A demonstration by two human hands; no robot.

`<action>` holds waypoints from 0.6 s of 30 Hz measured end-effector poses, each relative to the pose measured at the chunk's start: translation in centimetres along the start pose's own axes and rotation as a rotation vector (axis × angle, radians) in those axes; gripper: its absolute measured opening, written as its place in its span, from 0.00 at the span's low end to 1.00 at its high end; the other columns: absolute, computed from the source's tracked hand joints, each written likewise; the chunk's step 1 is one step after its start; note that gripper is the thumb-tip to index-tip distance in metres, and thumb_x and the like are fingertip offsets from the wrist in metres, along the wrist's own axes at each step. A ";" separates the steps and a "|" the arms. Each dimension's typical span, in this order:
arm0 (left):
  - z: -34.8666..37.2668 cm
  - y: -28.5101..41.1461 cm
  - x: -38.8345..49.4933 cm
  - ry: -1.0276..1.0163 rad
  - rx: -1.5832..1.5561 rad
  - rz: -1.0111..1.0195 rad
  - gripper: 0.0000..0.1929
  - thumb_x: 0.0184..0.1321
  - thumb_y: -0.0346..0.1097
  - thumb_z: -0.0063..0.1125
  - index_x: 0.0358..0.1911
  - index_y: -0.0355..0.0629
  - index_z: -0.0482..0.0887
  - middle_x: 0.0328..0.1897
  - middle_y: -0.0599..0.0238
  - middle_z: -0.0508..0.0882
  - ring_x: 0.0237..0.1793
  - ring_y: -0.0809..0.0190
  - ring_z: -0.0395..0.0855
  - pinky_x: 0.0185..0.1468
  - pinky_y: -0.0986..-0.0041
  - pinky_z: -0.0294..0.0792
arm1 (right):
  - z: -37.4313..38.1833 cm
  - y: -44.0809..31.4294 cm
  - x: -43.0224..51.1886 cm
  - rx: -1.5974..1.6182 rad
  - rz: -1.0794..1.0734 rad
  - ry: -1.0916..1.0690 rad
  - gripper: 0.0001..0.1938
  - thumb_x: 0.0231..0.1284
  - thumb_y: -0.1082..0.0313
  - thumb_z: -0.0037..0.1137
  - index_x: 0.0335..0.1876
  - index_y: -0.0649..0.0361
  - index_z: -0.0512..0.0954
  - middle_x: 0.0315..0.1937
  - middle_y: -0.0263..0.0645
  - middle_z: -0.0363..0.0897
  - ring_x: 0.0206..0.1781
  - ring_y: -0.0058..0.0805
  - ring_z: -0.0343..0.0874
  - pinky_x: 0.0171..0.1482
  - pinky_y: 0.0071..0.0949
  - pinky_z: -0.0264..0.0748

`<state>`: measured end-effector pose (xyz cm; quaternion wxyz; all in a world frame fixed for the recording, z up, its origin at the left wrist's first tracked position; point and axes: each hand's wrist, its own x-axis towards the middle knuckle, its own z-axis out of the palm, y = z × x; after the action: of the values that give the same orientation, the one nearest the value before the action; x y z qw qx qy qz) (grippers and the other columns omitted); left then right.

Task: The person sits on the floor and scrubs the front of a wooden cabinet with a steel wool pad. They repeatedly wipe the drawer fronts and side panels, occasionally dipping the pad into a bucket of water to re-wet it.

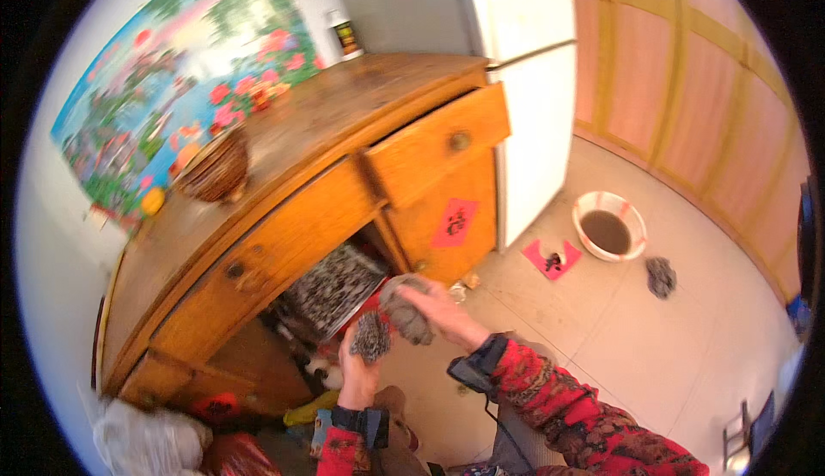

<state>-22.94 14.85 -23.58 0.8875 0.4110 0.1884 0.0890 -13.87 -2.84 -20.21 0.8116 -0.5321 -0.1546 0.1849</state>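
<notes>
My left hand (pixel 358 373) holds a small rounded object (pixel 370 337) with a speckled black-and-white surface; blur hides what exactly it is. Close to its right, my right hand (pixel 445 311) grips a bunched grey cloth (pixel 407 316). The two hands are side by side in front of the open lower compartment of a wooden cabinet (pixel 322 202). Inside that compartment sits a black-and-white speckled panel or box (pixel 338 283) with a pale edge, and a red item partly shows behind the cloth.
An upper cabinet drawer (pixel 438 144) is pulled out slightly. On the cabinet top stand a brown basket (pixel 216 163) and a bottle (pixel 345 36). A basin of murky water (pixel 606 231), a red paper (pixel 552 260) and a grey rag (pixel 660 277) are on the floor. Plastic bags (pixel 151 440) lie lower left.
</notes>
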 end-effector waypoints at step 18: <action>0.9 -4.5 1.8 -0.482 0.139 -0.250 0.29 0.72 0.60 0.49 0.69 0.51 0.74 0.67 0.65 0.80 0.64 0.57 0.78 0.66 0.58 0.72 | -5.0 -1.7 -1.3 -0.708 -0.128 -0.336 0.34 0.64 0.45 0.60 0.66 0.67 0.70 0.56 0.56 0.79 0.60 0.48 0.79 0.61 0.40 0.75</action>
<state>-20.94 11.85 -26.97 0.8804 0.4540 0.0265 -0.1346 -12.52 -8.08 -20.63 0.5513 -0.7306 -0.3723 0.1539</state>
